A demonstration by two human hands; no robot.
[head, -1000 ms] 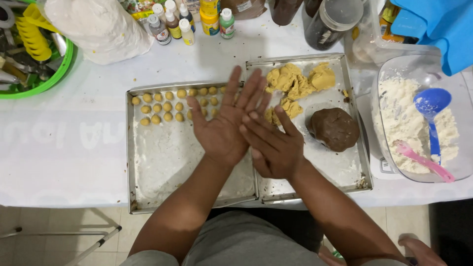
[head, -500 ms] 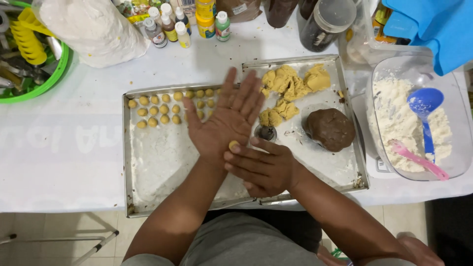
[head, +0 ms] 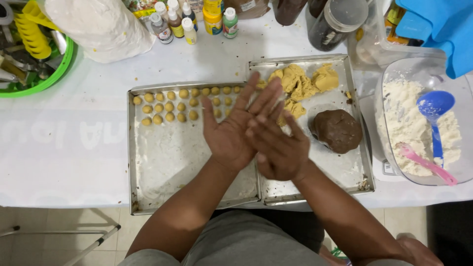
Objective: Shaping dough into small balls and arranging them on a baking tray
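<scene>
My left hand lies palm up over the seam between two metal trays. My right hand is pressed flat across its fingers, and a small yellow dough ball is hidden between the palms. The left tray is dusted with flour and carries rows of small yellow dough balls along its far edge. On the right tray sit a heap of yellow dough and a brown dough lump.
A clear tub of flour with a blue scoop and a pink spoon stands at the right. Small bottles, a white bag, a dark jar and a green basket line the back.
My right hand slid back off the left palm, uncovering a small yellow ball, then moved forward over it again. The hands now sit slightly lower on the trays.
</scene>
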